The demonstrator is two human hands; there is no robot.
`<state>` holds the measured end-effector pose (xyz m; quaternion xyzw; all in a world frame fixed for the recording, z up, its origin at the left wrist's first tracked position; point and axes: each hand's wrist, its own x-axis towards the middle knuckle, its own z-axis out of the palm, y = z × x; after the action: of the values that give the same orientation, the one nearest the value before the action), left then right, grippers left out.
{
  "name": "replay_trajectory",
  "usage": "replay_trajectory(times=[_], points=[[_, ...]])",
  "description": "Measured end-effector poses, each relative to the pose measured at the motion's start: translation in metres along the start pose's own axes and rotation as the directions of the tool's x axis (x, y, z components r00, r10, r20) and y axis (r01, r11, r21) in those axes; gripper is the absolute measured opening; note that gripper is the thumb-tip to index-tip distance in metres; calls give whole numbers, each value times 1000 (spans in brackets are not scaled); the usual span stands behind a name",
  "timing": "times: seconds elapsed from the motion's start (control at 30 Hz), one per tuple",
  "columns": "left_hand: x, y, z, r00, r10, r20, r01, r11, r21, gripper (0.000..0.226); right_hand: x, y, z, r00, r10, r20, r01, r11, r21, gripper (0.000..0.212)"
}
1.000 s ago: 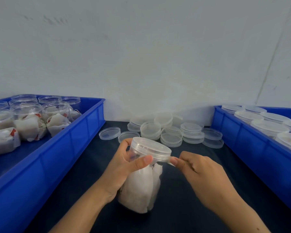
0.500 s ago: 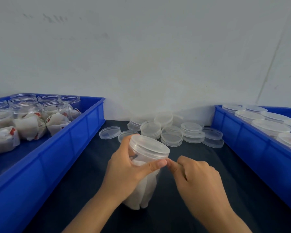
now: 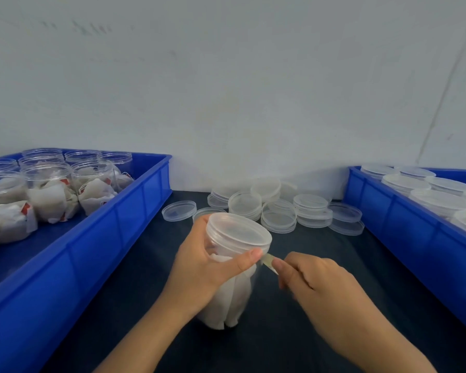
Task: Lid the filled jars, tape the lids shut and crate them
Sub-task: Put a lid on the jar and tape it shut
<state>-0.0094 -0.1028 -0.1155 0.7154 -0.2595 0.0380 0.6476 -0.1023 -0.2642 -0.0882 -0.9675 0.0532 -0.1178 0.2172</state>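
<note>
Centre of dark desk (image 3: 307, 265): one clear jar (image 3: 232, 297), lid (image 3: 237, 232) on, tilted, packed with white wrapped contents. Left hand (image 3: 199, 270) wraps its upper body, fingers curled round it, thumb pressed just under the lid rim. Right hand (image 3: 315, 281) pinches a short strip of clear tape (image 3: 268, 261) between thumb and forefinger, strip's other end at the lid edge. Left blue crate (image 3: 113, 230): about eight open, unlidded jars (image 3: 46, 181) visible (some cut off by the frame). Right blue crate (image 3: 404, 227): at least seven lidded jars (image 3: 439, 200). Loose lids (image 3: 277, 208) heaped by the wall, roughly a dozen (stacked, exact count unclear).
</note>
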Motion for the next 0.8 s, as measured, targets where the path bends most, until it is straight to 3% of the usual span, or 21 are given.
replay_trajectory(times=[0.13, 0.33, 0.6, 0.73, 0.8], points=[[-1, 0, -2, 999, 30, 16, -31, 998, 53, 75, 2, 5, 1, 1000, 11, 29, -13, 996, 85, 39], [6, 4, -3, 1000, -1, -9, 1, 1000, -26, 69, 3, 0, 0, 988, -92, -127, 75, 988, -133, 34], [5, 4, 2, 994, -42, 99, 58, 986, -157, 76, 5, 10, 0, 981, -23, -192, 14, 999, -50, 51], [1, 6, 2, 991, -24, 134, 33, 998, -61, 67, 4, 10, 3, 974, -20, -226, 7, 998, -60, 52], [-2, 6, 2, 989, -23, 143, 21, 1000, 15, 81, 4, 9, 4, 973, -17, -229, 4, 998, -58, 53]])
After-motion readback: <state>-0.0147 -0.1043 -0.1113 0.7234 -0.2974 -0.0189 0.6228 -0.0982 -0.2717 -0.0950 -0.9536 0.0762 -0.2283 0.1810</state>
